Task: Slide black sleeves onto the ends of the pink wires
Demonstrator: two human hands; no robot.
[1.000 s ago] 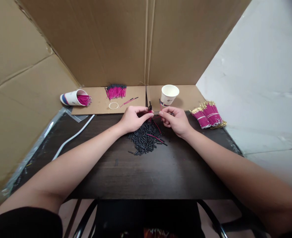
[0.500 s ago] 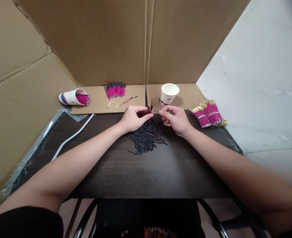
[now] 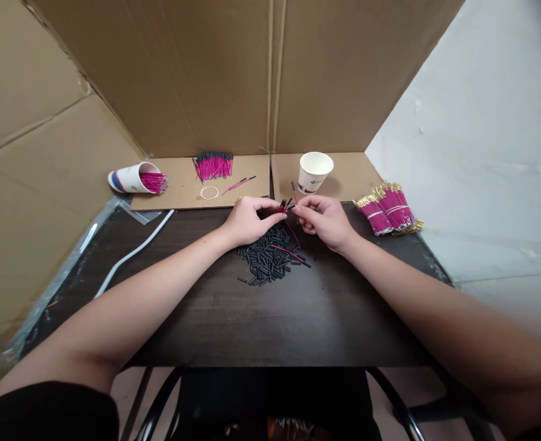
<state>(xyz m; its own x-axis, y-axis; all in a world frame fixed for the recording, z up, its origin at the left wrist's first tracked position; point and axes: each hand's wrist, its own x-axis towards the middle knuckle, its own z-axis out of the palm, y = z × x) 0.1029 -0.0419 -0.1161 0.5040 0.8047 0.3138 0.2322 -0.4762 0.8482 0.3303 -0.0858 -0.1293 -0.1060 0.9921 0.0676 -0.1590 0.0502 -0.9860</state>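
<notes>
My left hand (image 3: 254, 220) pinches a few short pink wires (image 3: 285, 207) with black ends between thumb and fingers. Close by, my right hand (image 3: 321, 222) is closed on a single pink wire (image 3: 295, 191), its dark end pointing up. Below both hands spreads a pile of small black sleeves (image 3: 268, 260) on the dark table. Two pink wires (image 3: 289, 252) lie over the pile. The tips of the held wires are nearly touching between the hands; their lower ends are hidden by my fingers.
A paper cup (image 3: 314, 174) stands upright on cardboard (image 3: 353, 177). Another cup (image 3: 130, 177) lies tipped, full of pink wires. A black-tipped wire bunch (image 3: 214, 166), a rubber band (image 3: 209, 193) and loose wires sit at the back. Banded gold-tipped wire bundles (image 3: 389, 211) lie right; a white cable (image 3: 135, 251) runs left.
The wires in my left hand have tilted to the right, toward my right hand. My right hand stays nearly in place, still holding its single wire.
</notes>
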